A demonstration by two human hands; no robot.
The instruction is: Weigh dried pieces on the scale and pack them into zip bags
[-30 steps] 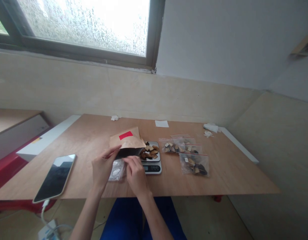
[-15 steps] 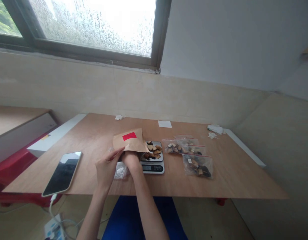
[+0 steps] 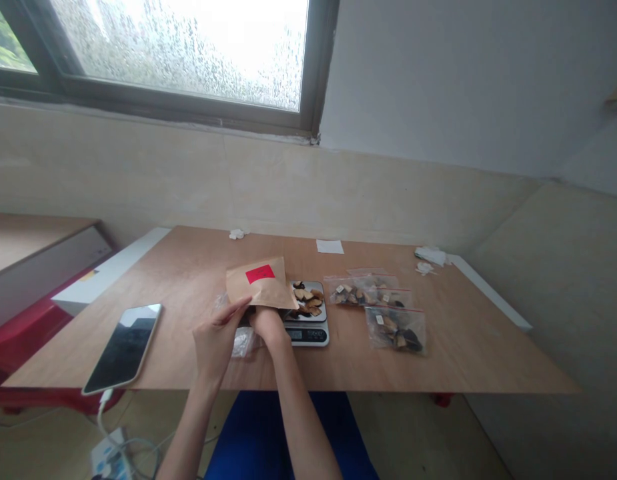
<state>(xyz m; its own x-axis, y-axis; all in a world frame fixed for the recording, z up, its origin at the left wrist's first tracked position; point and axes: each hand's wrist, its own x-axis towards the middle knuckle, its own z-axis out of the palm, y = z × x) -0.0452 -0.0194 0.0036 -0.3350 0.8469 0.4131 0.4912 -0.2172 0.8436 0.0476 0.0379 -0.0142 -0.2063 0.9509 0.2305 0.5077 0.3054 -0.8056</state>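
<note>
My left hand [image 3: 215, 339] holds the open mouth of a brown paper bag [image 3: 261, 285] with a red label. My right hand [image 3: 268, 324] reaches into the bag, so its fingers are hidden inside. Right beside the bag stands a small digital scale [image 3: 308, 331] with a pile of brown and dark chips [image 3: 308, 301] on its platform. An empty clear plastic bag [image 3: 241, 341] lies under my hands on the wooden table [image 3: 188, 280].
Three clear zip bags of chips [image 3: 395, 328] lie right of the scale. A phone [image 3: 123, 347] on a charging cable lies at the left front edge. A white paper slip [image 3: 329, 247] and scraps [image 3: 428, 257] sit at the table's back.
My right hand has gone from the bag's opening into the bag. The left hand keeps hold of the bag's mouth. The view has shifted slightly.
</note>
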